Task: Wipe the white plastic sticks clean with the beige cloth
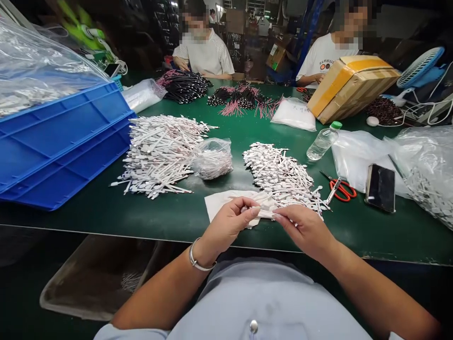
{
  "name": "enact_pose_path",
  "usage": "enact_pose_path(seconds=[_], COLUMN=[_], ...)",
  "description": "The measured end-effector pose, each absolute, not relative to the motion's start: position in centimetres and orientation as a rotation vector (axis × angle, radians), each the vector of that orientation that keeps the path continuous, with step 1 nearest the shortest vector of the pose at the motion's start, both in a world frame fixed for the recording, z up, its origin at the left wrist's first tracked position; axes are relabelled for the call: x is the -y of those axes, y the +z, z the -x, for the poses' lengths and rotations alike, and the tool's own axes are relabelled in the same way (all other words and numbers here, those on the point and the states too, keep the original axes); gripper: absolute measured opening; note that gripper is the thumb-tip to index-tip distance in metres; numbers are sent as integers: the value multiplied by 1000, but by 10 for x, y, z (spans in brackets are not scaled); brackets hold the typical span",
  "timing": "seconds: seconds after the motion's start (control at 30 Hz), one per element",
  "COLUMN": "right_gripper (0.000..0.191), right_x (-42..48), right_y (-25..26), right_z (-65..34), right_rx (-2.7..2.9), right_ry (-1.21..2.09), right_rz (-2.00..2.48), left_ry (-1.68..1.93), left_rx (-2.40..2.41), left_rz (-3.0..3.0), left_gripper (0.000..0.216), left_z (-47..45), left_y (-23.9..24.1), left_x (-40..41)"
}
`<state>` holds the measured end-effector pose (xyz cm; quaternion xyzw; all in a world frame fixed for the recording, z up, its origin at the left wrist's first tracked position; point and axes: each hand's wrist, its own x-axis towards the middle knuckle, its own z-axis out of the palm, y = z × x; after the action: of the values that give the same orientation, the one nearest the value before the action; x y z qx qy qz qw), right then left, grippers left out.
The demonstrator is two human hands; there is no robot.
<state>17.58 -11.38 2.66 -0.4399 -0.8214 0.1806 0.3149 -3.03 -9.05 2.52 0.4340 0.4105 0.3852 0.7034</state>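
Close to the table's front edge, my left hand pinches one end of a thin white cable piece. The thumb and fingertips of my right hand close on its other end. Under the hands lies a crumpled white cloth or paper. Just beyond my right hand spreads a heap of short white cable pieces. A larger heap of similar pieces is at the left, with a clear bag of them beside it. Fine detail of the held piece is too small to make out.
Blue crates stand at the left edge. To the right are red-handled scissors, tweezers, a phone, a water bottle and plastic bags. Beyond sit a cardboard box, black-and-pink wire bundles and two people.
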Motion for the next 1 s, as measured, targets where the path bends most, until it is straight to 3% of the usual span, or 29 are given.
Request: enact_pose_path(seconds=[0.17, 0.33, 0.57, 0.87, 1.0], right_gripper=[50, 42, 33, 25, 31], right_x=[132, 150, 171, 148, 138], right_y=[17, 6, -13, -9, -6], right_z=[-157, -182, -268, -235, -230], right_rx=[2227, 2260, 1988, 2302, 2328], right_ry=[677, 723, 419, 234, 205], right_rz=[1101, 1090, 1623, 1492, 1467], left_ry=[897, 854, 841, 967, 1004], left_rx=[-827, -796, -930, -990, -943], left_rz=[-732, -581, -557, -440, -357], left_gripper=[36, 33, 22, 18, 17], left_z=[15, 8, 34, 59, 61], left_y=[14, 3, -11, -7, -1], left_x=[94, 90, 64, 61, 64])
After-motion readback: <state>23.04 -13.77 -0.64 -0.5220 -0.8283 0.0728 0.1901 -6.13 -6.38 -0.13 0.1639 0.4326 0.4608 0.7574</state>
